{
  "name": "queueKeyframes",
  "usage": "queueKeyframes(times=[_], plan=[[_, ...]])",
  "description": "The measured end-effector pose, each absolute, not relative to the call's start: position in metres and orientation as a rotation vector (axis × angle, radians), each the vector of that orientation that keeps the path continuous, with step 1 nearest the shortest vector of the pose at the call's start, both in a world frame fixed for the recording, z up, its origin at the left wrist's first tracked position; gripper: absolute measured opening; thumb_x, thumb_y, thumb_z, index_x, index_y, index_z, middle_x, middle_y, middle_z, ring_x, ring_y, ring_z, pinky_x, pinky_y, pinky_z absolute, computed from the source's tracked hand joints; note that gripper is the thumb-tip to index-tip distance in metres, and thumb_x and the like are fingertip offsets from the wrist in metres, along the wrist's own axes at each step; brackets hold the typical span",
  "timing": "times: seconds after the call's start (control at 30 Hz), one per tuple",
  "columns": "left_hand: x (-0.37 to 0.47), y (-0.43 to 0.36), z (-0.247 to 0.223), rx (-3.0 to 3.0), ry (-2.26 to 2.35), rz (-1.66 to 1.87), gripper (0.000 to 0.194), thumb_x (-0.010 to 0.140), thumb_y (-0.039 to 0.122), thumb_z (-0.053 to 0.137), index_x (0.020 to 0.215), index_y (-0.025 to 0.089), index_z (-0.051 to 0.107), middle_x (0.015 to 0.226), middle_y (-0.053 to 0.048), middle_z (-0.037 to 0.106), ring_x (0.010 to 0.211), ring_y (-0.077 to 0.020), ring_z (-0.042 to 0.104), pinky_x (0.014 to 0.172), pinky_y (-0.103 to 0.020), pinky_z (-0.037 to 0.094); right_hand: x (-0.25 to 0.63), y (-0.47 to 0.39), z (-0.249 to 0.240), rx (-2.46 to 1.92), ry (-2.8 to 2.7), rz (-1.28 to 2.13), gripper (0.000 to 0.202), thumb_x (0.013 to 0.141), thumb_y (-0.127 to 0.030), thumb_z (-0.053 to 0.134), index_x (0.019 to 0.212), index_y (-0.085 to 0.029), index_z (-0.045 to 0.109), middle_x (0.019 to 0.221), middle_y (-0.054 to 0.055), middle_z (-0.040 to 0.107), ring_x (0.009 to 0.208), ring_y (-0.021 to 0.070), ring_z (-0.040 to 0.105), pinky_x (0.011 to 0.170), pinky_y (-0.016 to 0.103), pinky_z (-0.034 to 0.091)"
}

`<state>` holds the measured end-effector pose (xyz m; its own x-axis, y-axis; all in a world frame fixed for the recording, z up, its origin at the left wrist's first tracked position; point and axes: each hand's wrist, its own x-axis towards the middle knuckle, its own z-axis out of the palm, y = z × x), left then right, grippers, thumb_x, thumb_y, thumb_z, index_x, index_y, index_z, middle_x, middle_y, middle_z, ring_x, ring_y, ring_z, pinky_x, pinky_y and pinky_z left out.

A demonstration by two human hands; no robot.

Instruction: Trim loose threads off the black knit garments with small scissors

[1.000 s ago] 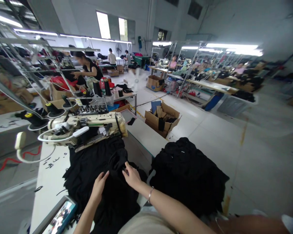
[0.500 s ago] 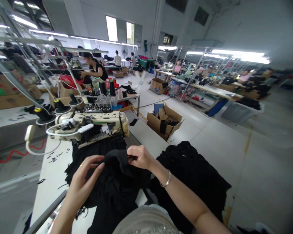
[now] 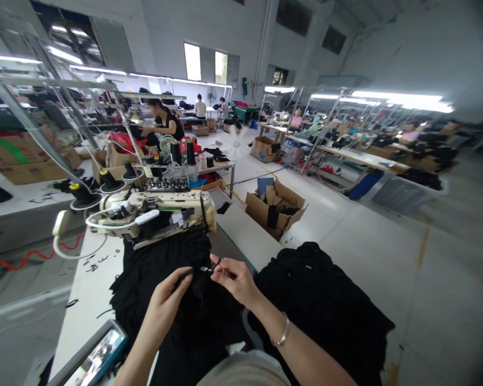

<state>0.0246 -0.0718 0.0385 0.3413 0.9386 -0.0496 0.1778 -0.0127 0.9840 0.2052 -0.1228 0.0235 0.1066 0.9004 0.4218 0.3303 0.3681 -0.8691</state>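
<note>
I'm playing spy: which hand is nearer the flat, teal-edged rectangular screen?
Left. The left hand is beyond and right of the screen; the right hand is farther right, past the left.

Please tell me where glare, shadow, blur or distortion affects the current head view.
In the head view, the windows and tube lights are blown out, the black cloth under the left hand and right hand loses most fold detail, the white fan looks smeared, and the far right side is stretched, soft and darkened at the edge.
</note>
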Motion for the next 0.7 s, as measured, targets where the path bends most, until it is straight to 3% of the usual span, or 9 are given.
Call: queueKeyframes(times=[0.23,0.33,0.43,0.5,0.57,0.63,0.7], plan=[[0.030,-0.085,0.034,1.190,0.955,0.811,0.027,0.070,0.043,0.065,0.083,0.019,0.060,0.070,0.001,0.061,0.067,-0.0165,0.058,0.060,-0.022,0.046,0.200,-0.122,0.024,-1.146,-1.532,0.573,0.045,0.081,-0.027,0.060,0.126,-0.025,0.052,0.068,-0.002,0.059,0.053,0.0091,0.044,0.053,0.020,0.039],[0.032,-0.083,0.037,1.257,1.008,0.798,0.031,0.061,0.042,0.072,0.074,0.019,0.056,0.064,0.003,0.057,0.060,-0.0142,0.055,0.053,-0.020,0.042,0.198,-0.123,0.028,-1.155,-1.660,0.535,0.042,0.084,-0.022,0.054,0.126,-0.025,0.051,0.068,0.000,0.057,0.058,0.0109,0.047,0.057,0.021,0.041],[0.033,-0.079,0.039,1.321,1.036,0.804,0.035,0.056,0.039,0.075,0.080,0.019,0.060,0.072,0.001,0.063,0.069,-0.0179,0.058,0.061,-0.023,0.045,0.195,-0.123,0.034,-1.147,-1.744,0.515,0.042,0.085,-0.021,0.050,0.127,-0.023,0.051,0.071,0.001,0.057,0.059,0.0112,0.047,0.058,0.022,0.041],[0.032,-0.077,0.037,1.309,1.028,0.809,0.036,0.058,0.039,0.073,0.085,0.018,0.063,0.081,-0.002,0.066,0.077,-0.0212,0.059,0.067,-0.026,0.046,0.195,-0.122,0.037,-1.164,-1.732,0.558,0.036,0.085,-0.023,0.052,0.121,-0.022,0.056,0.072,0.000,0.057,0.058,0.0107,0.046,0.057,0.021,0.040],[0.029,-0.077,0.035,1.285,1.036,0.832,0.032,0.060,0.038,0.072,0.084,0.018,0.064,0.082,-0.003,0.066,0.078,-0.0215,0.059,0.068,-0.026,0.046,0.198,-0.122,0.039,-1.207,-1.665,0.658,0.023,0.085,-0.030,0.054,0.103,-0.019,0.064,0.072,0.000,0.057,0.058,0.0102,0.047,0.055,0.021,0.038],[0.026,-0.078,0.033,1.279,1.050,0.881,0.027,0.061,0.036,0.072,0.079,0.018,0.063,0.078,-0.003,0.064,0.077,-0.0205,0.059,0.068,-0.025,0.045,0.203,-0.123,0.040,-1.259,-1.562,0.777,0.023,0.087,-0.037,0.051,0.088,-0.017,0.061,0.068,-0.001,0.054,0.057,0.0098,0.046,0.053,0.021,0.036],[0.023,-0.080,0.034,1.267,1.046,0.940,0.023,0.061,0.035,0.072,0.071,0.018,0.060,0.077,-0.003,0.063,0.077,-0.0196,0.058,0.069,-0.025,0.045,0.207,-0.128,0.040,-1.305,-1.494,0.864,0.027,0.089,-0.043,0.045,0.089,-0.017,0.053,0.064,-0.003,0.049,0.055,0.0096,0.044,0.052,0.020,0.036]])
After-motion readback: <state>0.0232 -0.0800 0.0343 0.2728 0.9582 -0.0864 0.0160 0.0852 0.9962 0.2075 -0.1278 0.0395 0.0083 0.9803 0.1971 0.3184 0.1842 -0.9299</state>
